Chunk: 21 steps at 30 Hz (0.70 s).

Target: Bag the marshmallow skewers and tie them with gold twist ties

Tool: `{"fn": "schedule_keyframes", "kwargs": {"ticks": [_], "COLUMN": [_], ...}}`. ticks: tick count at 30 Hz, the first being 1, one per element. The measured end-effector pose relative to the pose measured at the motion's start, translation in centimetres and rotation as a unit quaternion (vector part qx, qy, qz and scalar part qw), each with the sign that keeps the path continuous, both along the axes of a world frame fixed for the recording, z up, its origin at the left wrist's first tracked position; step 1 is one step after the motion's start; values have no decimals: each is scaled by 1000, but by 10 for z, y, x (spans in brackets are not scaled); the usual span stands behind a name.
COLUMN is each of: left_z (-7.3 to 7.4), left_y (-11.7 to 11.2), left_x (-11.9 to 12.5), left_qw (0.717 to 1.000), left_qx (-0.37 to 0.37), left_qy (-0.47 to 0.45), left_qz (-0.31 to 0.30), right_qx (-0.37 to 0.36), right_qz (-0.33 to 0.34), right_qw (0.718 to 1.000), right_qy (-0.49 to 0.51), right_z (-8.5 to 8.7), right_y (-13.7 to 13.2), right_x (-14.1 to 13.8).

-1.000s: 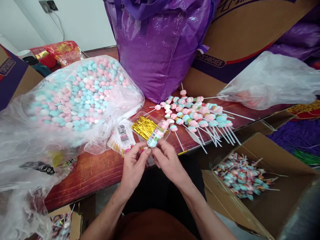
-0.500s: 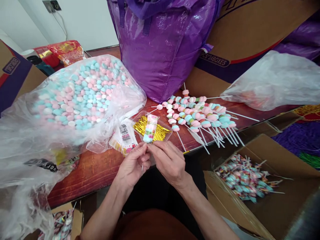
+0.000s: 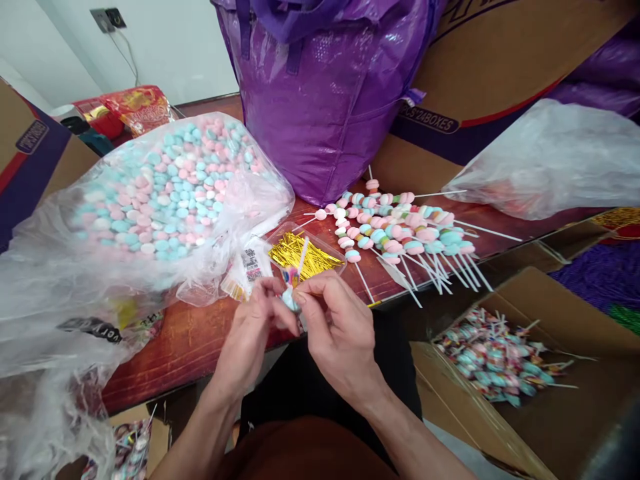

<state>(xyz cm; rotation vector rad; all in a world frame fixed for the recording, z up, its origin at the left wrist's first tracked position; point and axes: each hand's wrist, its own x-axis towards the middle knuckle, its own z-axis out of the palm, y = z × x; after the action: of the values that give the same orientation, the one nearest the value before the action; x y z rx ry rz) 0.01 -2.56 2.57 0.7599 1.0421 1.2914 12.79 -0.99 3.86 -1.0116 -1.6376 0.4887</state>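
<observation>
Between my hands is a wrapped marshmallow skewer, its white stick pointing up and its pale blue end low, partly hidden by fingers. My left hand is curled around the wrapped candy. With thumb and forefinger, my right hand pinches the wrapper close to the stick. Just beyond them lies a clear tray of gold twist ties. Printed clear wrappers lie left of the tray. Unwrapped marshmallow skewers are piled to the right, sticks mostly pointing at me.
A big plastic bag of pink and blue marshmallows covers the table's left side. Behind stands a purple bag. At lower right, an open carton holds wrapped skewers; another box of wrapped candy sits lower left.
The wrapped skewer has been turned over: its candy end pointed up before, and now the stick does. My hands have shifted their hold and the gold ties are less covered.
</observation>
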Motion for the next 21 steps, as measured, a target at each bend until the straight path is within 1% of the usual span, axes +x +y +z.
{"fn": "schedule_keyframes", "kwargs": {"ticks": [1, 3, 5, 6, 8, 9, 11, 12, 13, 15, 16, 17, 18, 19, 20, 21], "left_z": [-1, -5, -9, -11, -15, -17, -22, -24, -26, -30, -32, -34, -37, -40, -44, -49], "left_y": [-2, -3, -2, -2, -2, -2, -4, -4, -4, -2, 1, 5, 10, 15, 21, 26], "left_x": [0, 3, 6, 8, 13, 16, 21, 23, 23, 19, 14, 7, -1, -10, -20, -29], "left_qw": [1000, 999, 997, 996, 992, 992, 995, 998, 999, 995, 990, 984, 976, 963, 944, 919], "left_qx": [-2, -15, -45, -57, -69, -69, -62, -56, -47, -14, 7, 30, 52, 66, 70, 73], "left_qy": [7, -17, -52, -65, -85, -90, -69, -40, -1, 87, 129, 170, 212, 259, 315, 375], "left_qz": [-9, -25, -27, -36, -56, -55, -26, -11, -8, -37, -49, -49, -25, 20, 66, 97], "right_qx": [19, 40, 15, -16, -108, -157, -242, -273, -299, -343, -357, -364, -365, -353, -335, -322], "right_qz": [-4, -3, 5, 9, 15, 18, 31, 39, 46, 56, 50, 35, 9, -31, -77, -127], "right_qw": [1000, 999, 1000, 999, 988, 978, 953, 941, 930, 908, 898, 889, 878, 868, 852, 831], "right_qy": [-8, -12, 19, 47, 109, 137, 180, 195, 209, 233, 251, 277, 309, 349, 394, 436], "right_z": [-1, -6, -14, -18, -23, -26, -29, -31, -32, -37, -41, -45, -50, -56, -62, -69], "right_y": [0, -3, -8, -12, -18, -21, -28, -31, -34, -41, -44, -47, -50, -53, -55, -56], "right_x": [-1, -2, -2, -1, 3, 5, 9, 10, 12, 18, 24, 32, 43, 58, 76, 96]}}
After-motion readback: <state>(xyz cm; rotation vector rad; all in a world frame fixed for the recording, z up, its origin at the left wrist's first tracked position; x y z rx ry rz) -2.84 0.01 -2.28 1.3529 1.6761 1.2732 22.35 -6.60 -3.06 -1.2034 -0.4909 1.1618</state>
